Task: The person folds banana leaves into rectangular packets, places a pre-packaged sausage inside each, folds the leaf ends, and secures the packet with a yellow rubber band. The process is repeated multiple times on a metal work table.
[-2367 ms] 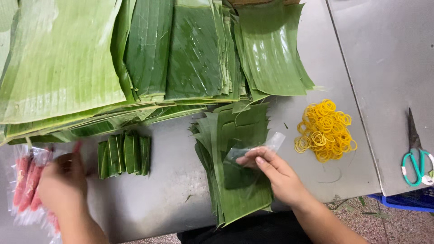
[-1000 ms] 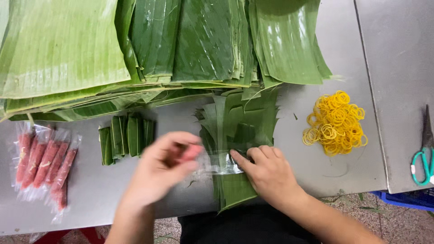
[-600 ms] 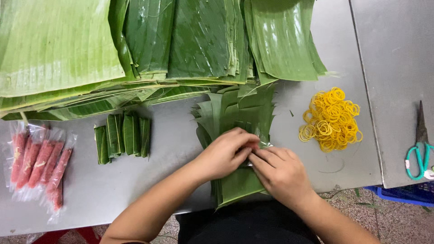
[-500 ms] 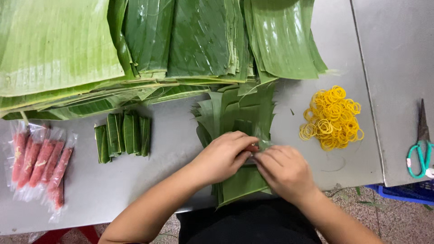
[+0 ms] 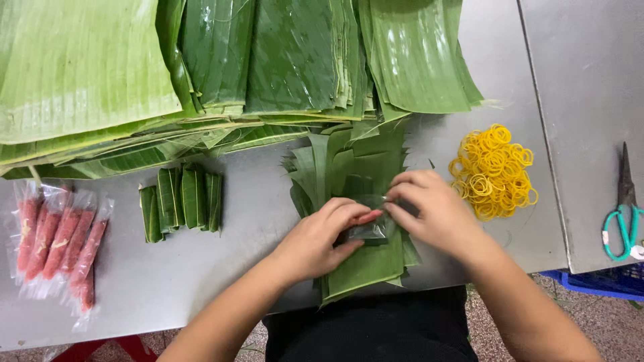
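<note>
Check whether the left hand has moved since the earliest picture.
Yes. The left hand went rightward, away from the plastic-wrapped red sausages, past the folded leaf bundles, and now meets the right hand on the cut leaf stack.

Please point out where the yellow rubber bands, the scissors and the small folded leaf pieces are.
yellow rubber bands (image 5: 494, 171), head view, middle of the pile.
scissors (image 5: 625, 213), head view, where the blades meet the teal handles.
folded leaf pieces (image 5: 182, 202), head view, centre of the row.
</note>
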